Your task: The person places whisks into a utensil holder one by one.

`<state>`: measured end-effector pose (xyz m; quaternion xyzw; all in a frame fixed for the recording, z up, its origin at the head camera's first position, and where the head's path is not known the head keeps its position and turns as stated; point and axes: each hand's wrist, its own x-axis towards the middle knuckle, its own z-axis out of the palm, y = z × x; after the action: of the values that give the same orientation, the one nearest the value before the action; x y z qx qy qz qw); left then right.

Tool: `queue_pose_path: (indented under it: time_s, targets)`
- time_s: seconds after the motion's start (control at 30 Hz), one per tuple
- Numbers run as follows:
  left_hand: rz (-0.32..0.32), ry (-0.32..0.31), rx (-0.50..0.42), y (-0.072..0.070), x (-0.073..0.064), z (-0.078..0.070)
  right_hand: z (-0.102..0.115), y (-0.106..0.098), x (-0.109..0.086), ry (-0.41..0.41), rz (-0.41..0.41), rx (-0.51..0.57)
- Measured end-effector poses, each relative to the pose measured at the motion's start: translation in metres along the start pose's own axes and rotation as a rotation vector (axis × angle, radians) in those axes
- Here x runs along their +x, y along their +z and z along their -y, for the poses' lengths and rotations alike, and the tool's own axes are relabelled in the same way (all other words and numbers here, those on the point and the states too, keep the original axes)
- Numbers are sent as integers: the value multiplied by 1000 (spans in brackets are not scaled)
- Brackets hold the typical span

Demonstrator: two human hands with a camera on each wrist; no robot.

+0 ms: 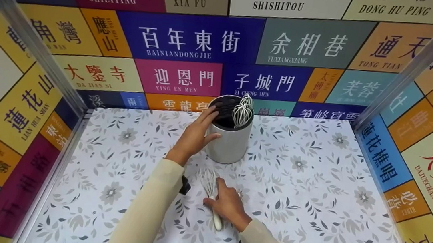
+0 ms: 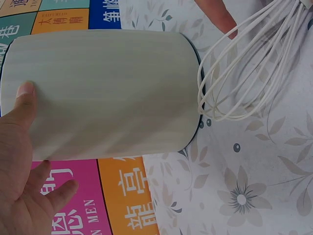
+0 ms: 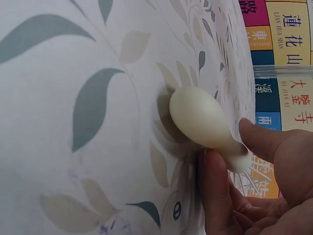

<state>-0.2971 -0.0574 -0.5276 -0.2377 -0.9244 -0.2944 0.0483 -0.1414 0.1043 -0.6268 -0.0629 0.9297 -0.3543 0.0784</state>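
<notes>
A pale utensil holder (image 1: 228,145) with a dark inside stands upright near the back wall. One whisk (image 1: 243,112) sticks out of it, wires up. My left hand (image 1: 194,133) is at the holder's left side, fingers fairly straight along the rim; in the left wrist view its thumb (image 2: 25,100) lies against the holder's wall. In front of the holder, my right hand (image 1: 228,203) pinches the handle of another whisk (image 1: 217,219) low over the table. That whisk's wires (image 2: 244,63) point toward the holder's base. The right wrist view shows the rounded handle end (image 3: 198,112) close to the cloth.
A white cloth with grey leaves and flowers (image 1: 112,193) covers the table. Panels with coloured blocks of lettering (image 1: 189,38) stand at the back and both sides. Clear posts (image 1: 403,62) mark the back corners.
</notes>
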Motion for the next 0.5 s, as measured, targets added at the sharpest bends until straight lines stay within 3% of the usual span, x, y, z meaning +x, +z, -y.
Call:
queue_pose_path:
  time_s: [0.5]
  targets:
    - [12,-14,-10,-1,-1,-1,0,-6,-5,-31,-24,-13]
